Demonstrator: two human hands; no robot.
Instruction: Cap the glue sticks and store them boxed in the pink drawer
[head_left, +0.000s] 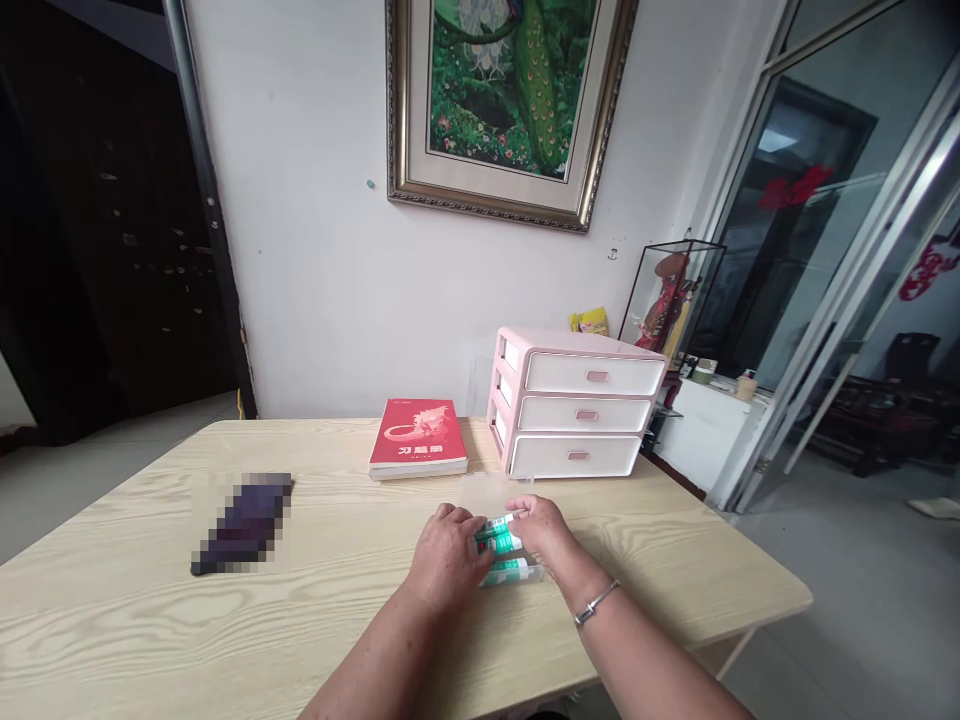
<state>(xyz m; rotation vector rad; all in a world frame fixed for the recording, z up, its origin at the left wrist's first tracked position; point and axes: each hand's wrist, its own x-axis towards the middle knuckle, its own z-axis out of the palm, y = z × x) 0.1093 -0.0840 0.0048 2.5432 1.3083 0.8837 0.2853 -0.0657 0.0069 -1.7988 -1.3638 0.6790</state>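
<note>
your left hand [448, 560] and right hand [538, 530] were closed, gripping green-and-white tubes [511, 572] between them on the pale wood table [150, 600], just in front of a pink-and-white drawer unit [577, 400] and near a red book [418, 437].

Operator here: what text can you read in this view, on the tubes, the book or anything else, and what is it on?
The red book: large Chinese title, too blurred to quote reliably.
The green-and-white tubes: printed labels too small to read.
No other legible text.
</note>
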